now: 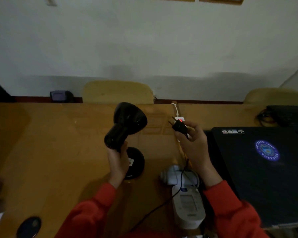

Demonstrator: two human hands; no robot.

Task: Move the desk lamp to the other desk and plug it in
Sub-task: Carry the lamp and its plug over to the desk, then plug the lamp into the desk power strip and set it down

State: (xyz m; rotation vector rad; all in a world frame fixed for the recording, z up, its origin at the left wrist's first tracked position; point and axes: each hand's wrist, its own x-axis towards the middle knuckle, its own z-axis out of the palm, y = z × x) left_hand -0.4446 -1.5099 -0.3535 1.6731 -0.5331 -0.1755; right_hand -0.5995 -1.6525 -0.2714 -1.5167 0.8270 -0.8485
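Note:
A black desk lamp (pixel 126 126) is held above the wooden desk (pixel 50 143), its shade pointing up and away and its round base (pixel 136 162) just below my fingers. My left hand (pixel 118 162) grips the lamp's neck. My right hand (pixel 194 143) pinches the lamp's black plug (pixel 179 126), prongs aimed up-left. Just behind the plug lies a white power strip (pixel 178 118) with a red lit switch, its white cord running to the desk's far edge. The lamp's black cord (pixel 162 206) trails down from the plug across the desk.
A closed black laptop (pixel 265 169) with a round blue sticker lies at the right. A white device (pixel 187 203) sits at the near middle under the cord. Two tan chair backs (pixel 118 91) stand behind the desk. A dark round object (pixel 28 227) lies near left.

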